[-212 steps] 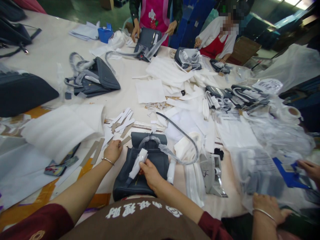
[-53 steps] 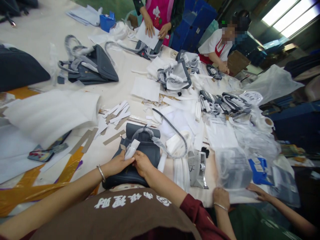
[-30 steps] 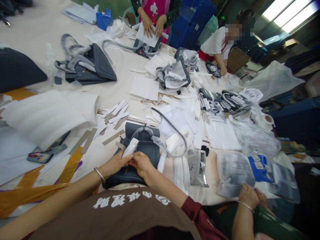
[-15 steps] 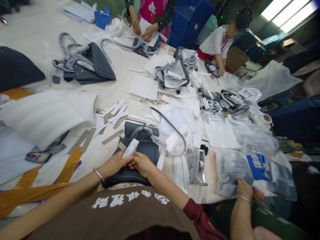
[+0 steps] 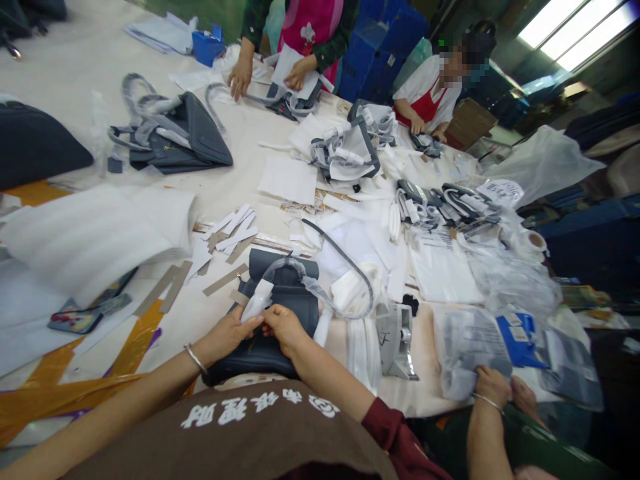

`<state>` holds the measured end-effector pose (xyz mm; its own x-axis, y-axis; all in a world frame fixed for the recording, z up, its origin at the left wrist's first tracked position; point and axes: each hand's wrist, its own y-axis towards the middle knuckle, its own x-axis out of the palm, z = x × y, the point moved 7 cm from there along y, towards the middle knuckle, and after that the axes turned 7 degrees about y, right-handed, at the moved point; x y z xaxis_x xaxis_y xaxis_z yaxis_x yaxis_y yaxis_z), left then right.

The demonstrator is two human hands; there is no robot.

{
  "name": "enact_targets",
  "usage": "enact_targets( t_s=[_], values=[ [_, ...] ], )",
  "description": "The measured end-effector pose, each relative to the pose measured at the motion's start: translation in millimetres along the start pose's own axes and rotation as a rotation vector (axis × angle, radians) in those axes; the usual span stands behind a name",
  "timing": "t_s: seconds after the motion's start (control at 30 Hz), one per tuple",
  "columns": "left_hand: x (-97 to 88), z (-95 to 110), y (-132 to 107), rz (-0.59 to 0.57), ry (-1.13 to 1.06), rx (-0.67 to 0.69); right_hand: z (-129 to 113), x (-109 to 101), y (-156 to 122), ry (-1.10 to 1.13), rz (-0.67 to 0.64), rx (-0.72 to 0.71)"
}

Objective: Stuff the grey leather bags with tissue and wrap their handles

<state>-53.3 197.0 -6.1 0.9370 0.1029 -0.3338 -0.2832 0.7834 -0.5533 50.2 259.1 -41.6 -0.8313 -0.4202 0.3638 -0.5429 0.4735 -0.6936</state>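
A dark grey leather handbag [image 5: 283, 300] lies on the table right in front of me, with a plastic-sleeved handle [image 5: 313, 283] arching over it. My left hand [image 5: 225, 332] and my right hand [image 5: 285, 330] meet on top of the bag. Between their fingers is a white foam-wrapped strip [image 5: 259, 300], which both seem to pinch at its lower end. Its upper end sticks out towards the top left. The hands hide the middle of the bag's front.
Tan card strips [image 5: 225, 280] and white foam sheets [image 5: 95, 240] lie left of the bag. A grey metal tape dispenser [image 5: 395, 340] stands to the right. A co-worker's hand [image 5: 493, 387] rests on a plastic bag at lower right. Other people work at the far side.
My two hands have come together on the white strip, where earlier they were apart on the bag. The view has turned slightly. The co-worker's hand has moved onto the plastic bag.
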Motion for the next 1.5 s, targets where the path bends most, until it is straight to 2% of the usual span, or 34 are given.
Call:
enact_targets(
  t_s=[0.1,0.23,0.43,0.6,0.73,0.83,0.97,1.03,1.13,1.33,1.5],
  values=[
    [0.0,2,-2,0.000,0.021,0.004,-2,1,-3,0.028,0.003,-0.045],
    [2.5,-4,1,-0.022,0.079,-0.009,-5,7,-12,0.106,-0.049,-0.052],
    [-1.8,-1,1,0.048,0.125,0.078,-14,16,-23,0.176,-0.100,-0.013],
    [-2.0,6,-1,0.102,0.392,0.040,-14,25,-20,0.154,-0.082,-0.027],
    [3.5,6,2,0.076,0.528,0.056,-11,25,-14,0.210,-0.009,-0.050],
    [6.5,7,4,0.022,0.392,0.131,-9,21,-12,0.239,0.023,-0.055],
    [-8.4,15,-2,0.132,0.214,0.200,-6,15,-9,0.226,0.038,-0.046],
    [-13.7,17,-6,0.156,0.169,0.151,-5,13,-8,0.221,0.044,-0.043],
    [-12.2,15,-8,0.110,0.054,0.067,-4,11,-8,0.219,0.049,-0.044],
    [-6.1,5,-1,0.106,-0.156,0.030,-8,11,-10,0.193,0.011,-0.003],
    [-4.2,5,0,0.091,-0.240,0.046,-17,14,-19,0.214,-0.072,-0.035]
  ],
)
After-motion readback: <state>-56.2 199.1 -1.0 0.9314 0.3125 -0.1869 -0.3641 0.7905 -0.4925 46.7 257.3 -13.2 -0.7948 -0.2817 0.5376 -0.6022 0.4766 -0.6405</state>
